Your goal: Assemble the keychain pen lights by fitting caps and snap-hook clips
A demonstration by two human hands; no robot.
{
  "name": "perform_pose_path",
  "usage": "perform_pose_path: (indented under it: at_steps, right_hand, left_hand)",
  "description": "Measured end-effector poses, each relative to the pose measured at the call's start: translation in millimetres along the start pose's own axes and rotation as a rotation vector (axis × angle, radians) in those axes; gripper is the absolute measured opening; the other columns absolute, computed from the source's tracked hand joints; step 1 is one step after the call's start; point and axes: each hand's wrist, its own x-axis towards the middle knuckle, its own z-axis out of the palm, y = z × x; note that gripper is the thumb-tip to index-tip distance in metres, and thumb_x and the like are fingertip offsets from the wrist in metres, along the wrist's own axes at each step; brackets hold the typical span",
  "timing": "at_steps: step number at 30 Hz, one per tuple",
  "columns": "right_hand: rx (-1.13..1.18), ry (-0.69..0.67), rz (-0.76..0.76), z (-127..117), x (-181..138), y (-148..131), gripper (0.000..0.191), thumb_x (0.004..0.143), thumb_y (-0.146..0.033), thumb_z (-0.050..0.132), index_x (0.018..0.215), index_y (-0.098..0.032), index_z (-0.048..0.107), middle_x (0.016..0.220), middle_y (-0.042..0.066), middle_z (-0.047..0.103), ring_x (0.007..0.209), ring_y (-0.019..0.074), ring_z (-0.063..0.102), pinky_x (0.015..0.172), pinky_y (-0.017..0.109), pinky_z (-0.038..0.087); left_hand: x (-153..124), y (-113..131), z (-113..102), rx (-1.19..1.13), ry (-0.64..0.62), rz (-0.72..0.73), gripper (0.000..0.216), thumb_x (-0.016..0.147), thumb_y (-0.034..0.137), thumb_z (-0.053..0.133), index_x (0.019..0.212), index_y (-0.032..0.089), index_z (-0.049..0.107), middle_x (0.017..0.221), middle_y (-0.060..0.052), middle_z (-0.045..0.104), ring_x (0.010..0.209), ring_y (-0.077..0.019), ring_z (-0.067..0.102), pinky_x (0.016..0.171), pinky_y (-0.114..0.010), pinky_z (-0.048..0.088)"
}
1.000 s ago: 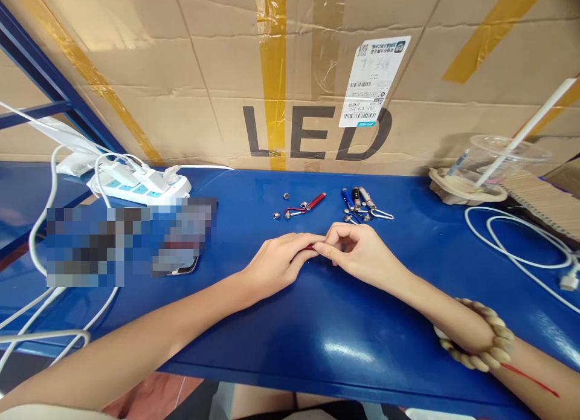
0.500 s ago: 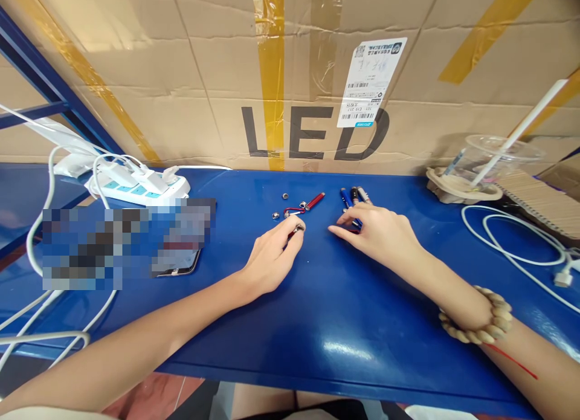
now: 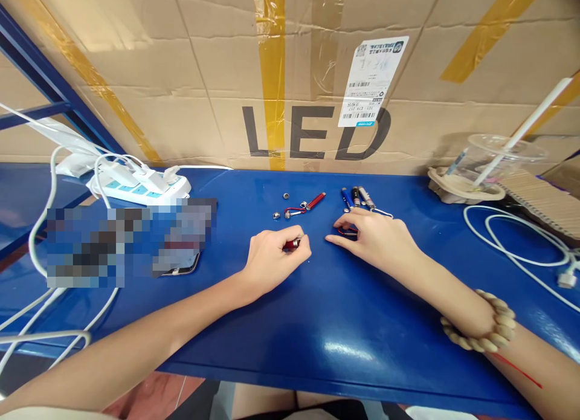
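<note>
The right hand (image 3: 380, 235) has parted from the left hand (image 3: 274, 254), which it met over a red tube a second ago, and is now out over the right-hand cluster of parts; the left has drawn back slightly and curled tighter. So the red metal tube (image 3: 290, 245) is in the left hand alone, clenched in its fingers near the middle of the desk (image 3: 272, 347), silver end showing. The right thumb and forefinger are spread, with a thin red-and-dark piece (image 3: 348, 232) visible between them; whether any finger touches it, I cannot tell.

Beyond the right fingers lie a blue tube (image 3: 347, 197), a black tube (image 3: 356, 194) and a silver-white tube (image 3: 365, 196) side by side; the hand hides the cluster's near part. Beyond the left hand, another red tube (image 3: 316, 202) lies next to a red clip (image 3: 296, 209), with two small silver pieces (image 3: 276, 216) nearby. Nothing stands between the hands. A cardboard box (image 3: 203, 130) closes off the back; a power strip (image 3: 176, 191) and phone (image 3: 183, 271) sit left, a clear plastic cup (image 3: 493, 157) right.
</note>
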Motion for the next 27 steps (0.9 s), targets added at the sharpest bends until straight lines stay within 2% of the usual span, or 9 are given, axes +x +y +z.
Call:
perform_pose_path:
  at_steps: [4, 8, 10, 13, 16, 18, 21, 27]
  right_hand:
    - [0.043, -0.053, 0.029, -2, 5, 9, 0.024, 0.072, -0.042, 0.068, 0.087, -0.023, 0.070, 0.090, 0.002, 0.071, 0.076, 0.0180, 0.066, 0.053, 0.024, 0.043]
    - [0.162, -0.142, 0.027, 0, 9, 18, 0.018, 0.072, -0.025, 0.069, 0.090, -0.023, 0.070, 0.078, -0.001, 0.072, 0.063, 0.0138, 0.066, 0.056, 0.023, 0.047]
    - [0.220, -0.144, 0.000, 2, 9, 18, 0.018, 0.072, -0.018, 0.066, 0.090, -0.022, 0.070, 0.074, -0.001, 0.072, 0.062, 0.0132, 0.065, 0.058, 0.023, 0.049]
    - [0.326, -0.122, -0.070, 4, 6, 10, 0.018, 0.075, -0.017, 0.064, 0.091, -0.020, 0.070, 0.078, 0.001, 0.072, 0.065, 0.0142, 0.066, 0.061, 0.024, 0.051]
    - [0.435, -0.117, -0.240, 4, 3, 0, 0.020, 0.079, -0.020, 0.061, 0.098, -0.021, 0.069, 0.086, 0.003, 0.071, 0.071, 0.0142, 0.066, 0.064, 0.024, 0.052]
    - [0.368, -0.075, -0.318, 2, 1, -2, 0.022, 0.081, -0.024, 0.060, 0.103, -0.023, 0.068, 0.097, 0.004, 0.069, 0.081, 0.0159, 0.066, 0.067, 0.026, 0.053]
    - [0.211, -0.004, -0.350, 2, 1, 2, 0.026, 0.083, -0.030, 0.059, 0.107, -0.024, 0.067, 0.105, 0.006, 0.066, 0.094, 0.0196, 0.062, 0.066, 0.027, 0.052]
    - [0.171, -0.026, -0.515, 7, 3, 7, 0.026, 0.090, -0.033, 0.048, 0.096, -0.022, 0.071, 0.098, 0.006, 0.067, 0.085, 0.0158, 0.062, 0.071, 0.026, 0.050]
  left_hand:
    - [0, 0, -1, -0.061, -0.025, -0.002, 0.013, 0.071, 0.025, 0.038, 0.060, 0.019, 0.041, 0.052, 0.006, 0.038, 0.051, -0.0079, 0.031, 0.055, -0.022, 0.027]
    - [-1, 0, -3, -0.107, -0.035, -0.003, 0.010, 0.070, 0.023, 0.036, 0.063, 0.020, 0.042, 0.052, 0.006, 0.039, 0.050, -0.0079, 0.031, 0.053, -0.021, 0.027]
    - [-1, 0, -3, -0.147, -0.045, 0.002, 0.011, 0.071, 0.023, 0.036, 0.063, 0.019, 0.043, 0.052, 0.006, 0.038, 0.049, -0.0076, 0.030, 0.052, -0.021, 0.026]
    - [0, -1, -3, -0.251, -0.053, 0.005, 0.015, 0.073, 0.024, 0.036, 0.060, 0.018, 0.043, 0.052, 0.005, 0.037, 0.048, -0.0072, 0.030, 0.050, -0.021, 0.025]
    - [3, -3, -3, -0.360, -0.034, -0.012, 0.021, 0.072, 0.024, 0.034, 0.053, 0.017, 0.038, 0.052, 0.004, 0.036, 0.049, -0.0071, 0.030, 0.048, -0.022, 0.025]
    - [6, -4, -3, -0.412, -0.022, -0.028, 0.022, 0.071, 0.022, 0.034, 0.050, 0.017, 0.035, 0.051, 0.003, 0.035, 0.049, -0.0070, 0.030, 0.047, -0.022, 0.025]
    - [7, -4, -3, -0.468, -0.032, -0.042, 0.021, 0.069, 0.021, 0.034, 0.049, 0.017, 0.034, 0.051, 0.004, 0.034, 0.047, -0.0065, 0.028, 0.046, -0.022, 0.024]
    - [4, -3, -3, -0.480, -0.089, -0.066, 0.018, 0.073, 0.022, 0.034, 0.056, 0.017, 0.041, 0.049, 0.005, 0.032, 0.045, -0.0062, 0.027, 0.045, -0.022, 0.023]
